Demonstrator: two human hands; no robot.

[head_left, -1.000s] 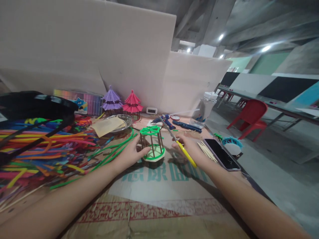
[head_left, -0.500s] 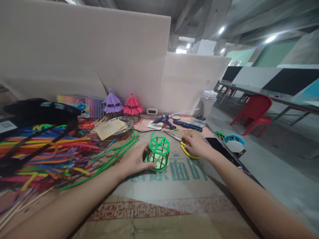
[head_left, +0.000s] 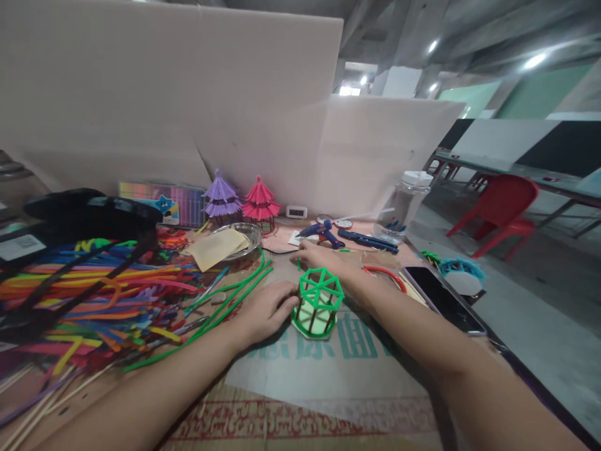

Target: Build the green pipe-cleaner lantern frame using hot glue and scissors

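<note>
A small octagonal frame [head_left: 320, 289] with a green spoked top, brown posts and a pale base stands upright on the table. Beside its left edge rests my left hand [head_left: 270, 310], fingers loosely apart and no longer around it. My right hand [head_left: 315, 258] reaches across behind the frame, fingers stretched leftward just above a short green piece [head_left: 298, 265]. Whether those fingertips touch the piece is unclear. A red scissor handle [head_left: 389, 274] shows beyond my right forearm, which hides the rest of the scissors.
Colourful fuzzy stems [head_left: 94, 282] and a black bag [head_left: 89, 216] crowd the left side. Behind are a metal plate [head_left: 256, 237], purple [head_left: 220, 195] and pink [head_left: 259, 202] pavilions, a glue gun [head_left: 323, 233] and a water bottle [head_left: 404, 207]. A phone [head_left: 444, 300] lies right.
My right hand has left the scissors and moved left, behind the green frame. My left hand has let go of the frame and lies beside it. The view has shifted slightly.
</note>
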